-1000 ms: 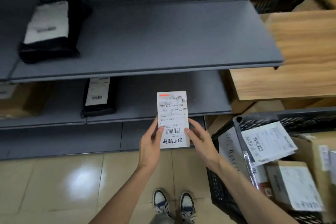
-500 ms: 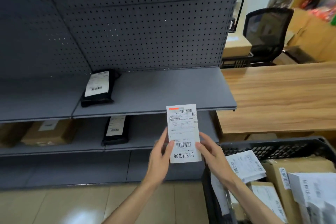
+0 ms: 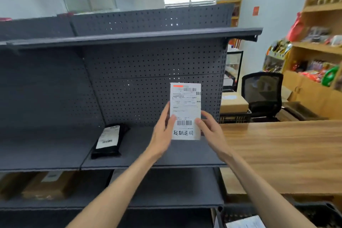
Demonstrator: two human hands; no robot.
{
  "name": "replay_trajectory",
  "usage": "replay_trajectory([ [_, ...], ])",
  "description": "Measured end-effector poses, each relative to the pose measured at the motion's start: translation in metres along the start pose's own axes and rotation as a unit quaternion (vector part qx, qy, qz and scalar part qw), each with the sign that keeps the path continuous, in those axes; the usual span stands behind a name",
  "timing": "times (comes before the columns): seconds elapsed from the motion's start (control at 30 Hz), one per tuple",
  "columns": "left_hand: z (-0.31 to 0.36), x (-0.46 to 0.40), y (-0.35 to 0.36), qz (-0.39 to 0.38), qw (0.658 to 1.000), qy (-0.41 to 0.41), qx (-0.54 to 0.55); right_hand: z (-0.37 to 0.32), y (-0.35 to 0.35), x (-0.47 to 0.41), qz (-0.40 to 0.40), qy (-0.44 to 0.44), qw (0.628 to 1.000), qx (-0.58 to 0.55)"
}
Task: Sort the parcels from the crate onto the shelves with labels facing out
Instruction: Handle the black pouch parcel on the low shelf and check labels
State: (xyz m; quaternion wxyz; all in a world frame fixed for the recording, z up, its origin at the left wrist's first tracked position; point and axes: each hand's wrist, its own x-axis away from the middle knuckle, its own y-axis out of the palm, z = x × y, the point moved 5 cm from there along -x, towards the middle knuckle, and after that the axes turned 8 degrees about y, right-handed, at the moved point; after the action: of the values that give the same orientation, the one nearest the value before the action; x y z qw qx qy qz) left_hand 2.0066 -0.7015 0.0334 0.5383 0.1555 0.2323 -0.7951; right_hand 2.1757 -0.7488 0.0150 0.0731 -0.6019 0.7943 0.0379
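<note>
White-labelled parcel (image 3: 185, 111) held upright before the grey shelving.
Left hand (image 3: 162, 135) and right hand (image 3: 211, 133) pinch its lower side edges, label toward the camera, above the middle shelf (image 3: 166, 155) near its right end; a black parcel (image 3: 109, 139) lies on that shelf further left.

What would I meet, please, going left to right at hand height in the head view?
Black parcel → left hand → white labelled parcel → right hand → wooden counter.
</note>
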Motion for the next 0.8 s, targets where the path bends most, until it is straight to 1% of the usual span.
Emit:
replay_trajectory([
  [0.13, 0.021, -0.02, -0.003, 0.008, 0.999, 0.043, -0.009, -0.04, 0.007, -0.023, 0.0, -0.032, 0.999, -0.004],
  [0.33, 0.017, -0.039, -0.016, 0.059, 0.998, 0.03, 0.002, -0.055, 0.017, -0.038, -0.009, -0.048, 0.999, 0.003],
  [0.43, 0.015, -0.046, -0.018, 0.067, 0.997, 0.027, 0.007, -0.053, 0.018, -0.043, -0.006, -0.046, 0.999, 0.014],
  [0.53, 0.006, -0.054, -0.014, 0.055, 0.998, 0.026, 0.012, -0.048, 0.012, -0.051, 0.01, -0.04, 0.998, 0.038],
  [0.7, -0.011, -0.078, 0.015, 0.017, 0.999, 0.011, 0.046, -0.038, -0.025, -0.059, 0.054, -0.02, 0.989, 0.133],
  [0.8, -0.019, -0.092, 0.048, -0.019, 0.996, -0.007, 0.09, -0.038, -0.066, -0.052, 0.129, -0.003, 0.966, 0.222],
])
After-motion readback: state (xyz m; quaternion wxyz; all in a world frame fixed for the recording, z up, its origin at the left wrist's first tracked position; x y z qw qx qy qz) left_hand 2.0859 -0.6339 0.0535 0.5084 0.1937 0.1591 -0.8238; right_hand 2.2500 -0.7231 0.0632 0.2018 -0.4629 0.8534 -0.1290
